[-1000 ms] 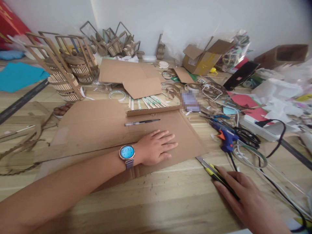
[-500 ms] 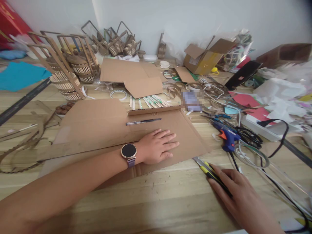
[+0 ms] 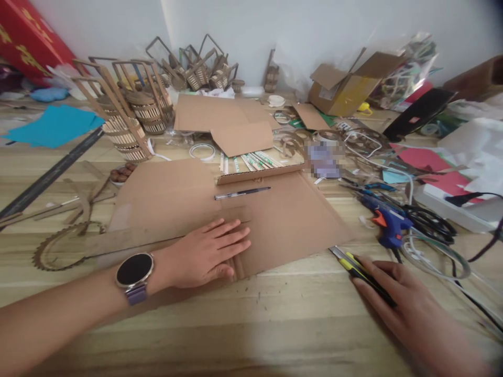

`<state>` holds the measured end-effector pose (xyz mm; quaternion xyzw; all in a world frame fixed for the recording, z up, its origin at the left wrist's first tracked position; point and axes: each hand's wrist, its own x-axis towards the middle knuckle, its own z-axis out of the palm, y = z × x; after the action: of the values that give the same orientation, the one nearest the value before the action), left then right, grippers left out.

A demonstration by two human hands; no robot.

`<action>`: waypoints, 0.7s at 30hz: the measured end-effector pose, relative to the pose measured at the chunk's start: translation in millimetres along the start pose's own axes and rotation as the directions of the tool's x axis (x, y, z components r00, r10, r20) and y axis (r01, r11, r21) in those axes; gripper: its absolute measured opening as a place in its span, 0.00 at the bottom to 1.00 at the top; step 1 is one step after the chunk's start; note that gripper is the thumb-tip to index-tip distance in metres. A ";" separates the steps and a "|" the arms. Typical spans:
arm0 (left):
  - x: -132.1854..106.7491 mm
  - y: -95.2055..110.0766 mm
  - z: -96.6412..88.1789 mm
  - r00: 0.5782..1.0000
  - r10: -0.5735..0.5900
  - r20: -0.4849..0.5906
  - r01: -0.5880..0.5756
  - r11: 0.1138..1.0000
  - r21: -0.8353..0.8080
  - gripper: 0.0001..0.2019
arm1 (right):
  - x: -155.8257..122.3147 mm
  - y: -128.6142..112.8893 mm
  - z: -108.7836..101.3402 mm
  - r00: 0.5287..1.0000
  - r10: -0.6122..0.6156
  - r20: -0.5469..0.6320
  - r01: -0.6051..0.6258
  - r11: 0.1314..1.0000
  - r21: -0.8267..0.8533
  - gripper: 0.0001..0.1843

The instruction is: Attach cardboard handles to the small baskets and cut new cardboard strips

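Observation:
My left hand (image 3: 214, 251), with a watch (image 3: 134, 270) on its wrist, lies flat with fingers spread on a large sheet of cardboard (image 3: 291, 214). A cut or seam line runs across the sheet and passes under the hand. Above my fingers a black pen (image 3: 242, 193) rests on the cardboard. My right hand (image 3: 396, 293) is closed around a yellow and black utility knife (image 3: 363, 275), low at the table's right side. Its blade is out and points toward the cardboard's right corner; whether the tip touches, I cannot tell.
A blue glue gun (image 3: 389, 222) with cables lies to the right. Small wooden buckets (image 3: 128, 139) stand at the back left, near blue paper (image 3: 57, 125). Wrapped sticks (image 3: 255, 161) lie behind the sheet. An open cardboard box (image 3: 346, 91) sits at the back right.
My left hand has slid left across the cardboard, still flat. The whole view has shifted, so things appear farther right; the right hand still holds the knife near the sheet's corner.

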<state>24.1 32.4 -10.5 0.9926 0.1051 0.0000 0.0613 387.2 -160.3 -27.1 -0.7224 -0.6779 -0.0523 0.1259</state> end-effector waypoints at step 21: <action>-3.7 -1.9 8.8 1.000 -0.009 -0.016 0.010 1.000 0.012 0.27 | -3.9 -9.3 1.9 0.997 -0.062 -0.039 0.062 0.998 0.000 0.29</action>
<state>20.1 32.4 -19.4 0.9924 0.1103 0.0071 0.0543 377.5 -163.1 -28.9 -0.6998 -0.6975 -0.0697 0.1377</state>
